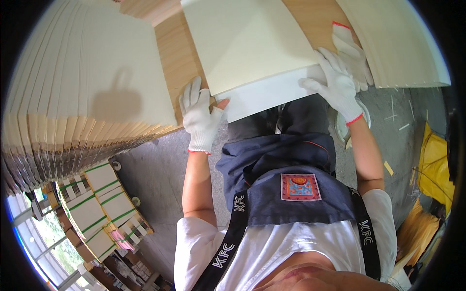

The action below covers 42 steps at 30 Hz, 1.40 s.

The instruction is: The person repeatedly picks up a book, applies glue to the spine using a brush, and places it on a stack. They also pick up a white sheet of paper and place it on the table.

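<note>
Paper (252,41) lies on the wood top (177,51) right before me, its white strip (272,94) facing my body. My left hand (198,111) sits at one corner, bare thumb apart from gloved fingers. My right hand (335,85) spreads wide at the other, maybe so both corners stay straight. One loose glove (350,51) lies just beside it.

Colour findings: white and cream over tan wood

Left hand (200,114) and right hand (338,85): white knitted gloves (198,131), red-edged at the cuffs. Rectangular paper-like sheet (250,43): plain cream. Long, flat strip (267,95): plain white. Wooden table (175,58): tan, grained. Fabric apron (262,194): navy; its square patch (301,187) red-bordered, with light-blue and orange figures. Shoulder straps (227,242): black, white lettering. Crumpled sheeting (434,162): yellow.
</note>
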### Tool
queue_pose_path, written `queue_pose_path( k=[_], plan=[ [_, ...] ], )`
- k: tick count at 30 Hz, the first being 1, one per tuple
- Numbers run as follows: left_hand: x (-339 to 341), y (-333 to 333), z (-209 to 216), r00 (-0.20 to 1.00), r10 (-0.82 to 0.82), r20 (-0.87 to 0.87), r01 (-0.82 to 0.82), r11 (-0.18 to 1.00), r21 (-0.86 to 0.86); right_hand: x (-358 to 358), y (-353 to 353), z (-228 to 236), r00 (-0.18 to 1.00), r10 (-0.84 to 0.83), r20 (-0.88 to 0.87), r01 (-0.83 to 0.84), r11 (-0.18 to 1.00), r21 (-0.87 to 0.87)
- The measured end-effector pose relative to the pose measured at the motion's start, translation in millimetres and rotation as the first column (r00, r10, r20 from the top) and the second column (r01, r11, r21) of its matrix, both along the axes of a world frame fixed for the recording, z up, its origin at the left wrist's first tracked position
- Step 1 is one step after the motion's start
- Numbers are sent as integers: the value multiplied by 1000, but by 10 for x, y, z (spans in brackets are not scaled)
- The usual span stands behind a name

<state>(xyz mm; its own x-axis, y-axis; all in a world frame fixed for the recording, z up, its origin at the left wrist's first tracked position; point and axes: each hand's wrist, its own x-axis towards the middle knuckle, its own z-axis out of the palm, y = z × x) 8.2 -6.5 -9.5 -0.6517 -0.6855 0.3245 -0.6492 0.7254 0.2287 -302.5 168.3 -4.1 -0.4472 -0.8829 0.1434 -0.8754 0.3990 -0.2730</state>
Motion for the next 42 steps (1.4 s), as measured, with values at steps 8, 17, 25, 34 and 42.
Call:
queue_pose_path(
  k=[8, 17, 25, 34, 42],
  plan=[
    [15, -2, -6, 1000, -9, -5, 9, 1000, 10, 1, 11, 18, 1000, 19, -18, -20, 1000, -16],
    [-168, 234, 264, 984, -121, -129, 107, 988, -114, -68, 64, -79, 1000, 23, -15, -25, 994, -108],
    [-267, 197, 427, 905, -424, 35, 425, 897, -121, -112, 81, -146, 995, 79, -54, -88, 979, -185],
    [-259, 71, 416, 821, -562, 99, 570, 799, -192, -101, 87, -133, 995, 82, -49, -91, 975, -204],
    [-328, 103, 528, 810, -579, 93, 585, 790, -183, -92, 100, -126, 994, 83, -66, -94, 976, -196]
  ],
)
